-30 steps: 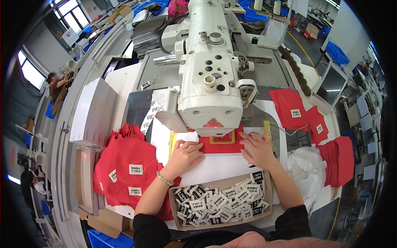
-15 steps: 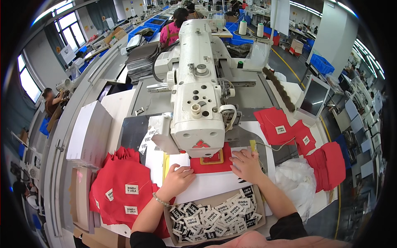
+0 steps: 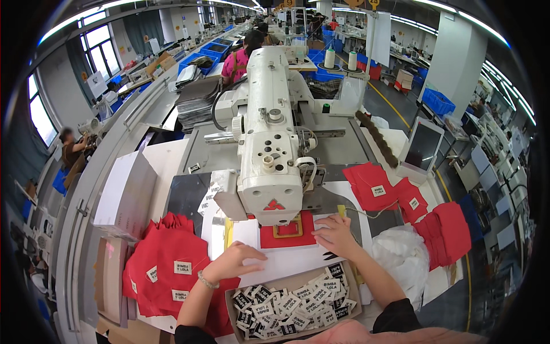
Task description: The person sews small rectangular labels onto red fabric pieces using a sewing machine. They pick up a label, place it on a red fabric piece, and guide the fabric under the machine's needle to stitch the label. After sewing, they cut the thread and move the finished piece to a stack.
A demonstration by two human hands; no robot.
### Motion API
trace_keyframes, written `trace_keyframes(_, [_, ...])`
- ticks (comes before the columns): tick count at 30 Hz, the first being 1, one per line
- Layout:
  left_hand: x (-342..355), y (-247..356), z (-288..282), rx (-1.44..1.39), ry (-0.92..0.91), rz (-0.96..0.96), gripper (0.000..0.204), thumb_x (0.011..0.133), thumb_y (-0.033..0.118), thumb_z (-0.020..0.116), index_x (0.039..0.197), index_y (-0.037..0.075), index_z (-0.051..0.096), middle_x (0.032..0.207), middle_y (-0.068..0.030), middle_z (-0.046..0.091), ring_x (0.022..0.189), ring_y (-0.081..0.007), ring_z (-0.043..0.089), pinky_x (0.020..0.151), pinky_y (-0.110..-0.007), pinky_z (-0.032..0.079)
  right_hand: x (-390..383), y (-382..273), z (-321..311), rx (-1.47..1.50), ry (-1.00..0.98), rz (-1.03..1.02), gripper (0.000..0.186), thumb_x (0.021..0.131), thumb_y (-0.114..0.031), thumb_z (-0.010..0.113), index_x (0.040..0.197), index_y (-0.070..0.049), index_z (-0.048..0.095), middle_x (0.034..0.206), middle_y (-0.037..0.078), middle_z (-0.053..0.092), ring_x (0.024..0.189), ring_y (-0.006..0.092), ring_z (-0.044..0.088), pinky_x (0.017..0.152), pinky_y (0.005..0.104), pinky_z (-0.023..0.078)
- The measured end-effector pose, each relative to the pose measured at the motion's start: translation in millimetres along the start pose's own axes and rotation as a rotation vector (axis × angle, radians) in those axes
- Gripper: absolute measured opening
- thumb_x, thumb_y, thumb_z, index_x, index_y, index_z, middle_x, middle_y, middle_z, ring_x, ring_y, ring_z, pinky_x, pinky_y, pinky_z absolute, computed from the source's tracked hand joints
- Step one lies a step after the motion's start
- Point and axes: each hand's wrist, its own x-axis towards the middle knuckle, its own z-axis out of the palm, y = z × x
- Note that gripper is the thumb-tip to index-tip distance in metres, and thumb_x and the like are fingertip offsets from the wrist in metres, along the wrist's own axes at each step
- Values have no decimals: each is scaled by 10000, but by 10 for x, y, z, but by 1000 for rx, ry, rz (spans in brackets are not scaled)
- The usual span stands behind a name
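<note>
Lying btwn L fingers (image 3: 255, 253) & nearer R fingers (image 3: 327, 231): red cloth (image 3: 289, 242)

1. Left hand (image 3: 238, 260): bare, with a bracelet (image 3: 208, 280) of small, pale beads round the wrist (image 3: 215, 271).
2. Right hand (image 3: 338, 235): bare too.
3. Left sleeve (image 3: 193, 335) and right sleeve (image 3: 396, 316): plain black from where I stand.

Nearby: 1 sewing mach. (image 3: 265, 129), 1 yel. frame (image 3: 288, 235), 1 label box (image 3: 308, 277), 2 wht cones (image 3: 330, 58).
</note>
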Motion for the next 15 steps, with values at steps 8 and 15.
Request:
trace_keyframes(8, [-311, 492, 302, 155, 2, 49, 218, 779, 40, 602, 985, 87, 654, 860, -60, 661, 780, -239, 639, 655, -346, 513, -169, -473, -461, 380, -444, -65, 256, 806, -233, 694, 1060, -214, 672, 1035, -49, 638, 967, 144, 565, 894, 357, 316])
trace_keyframes(15, [-35, 464, 425, 321, 132, 186, 174, 714, 33, 582, 875, 87, 617, 845, -27, 592, 794, -211, 607, 679, -330, 510, -525, -447, -444, 76, -179, -76, 275, 775, -66, 624, 1030, -164, 656, 888, 11, 623, 879, 187, 597, 787, 324, 386])
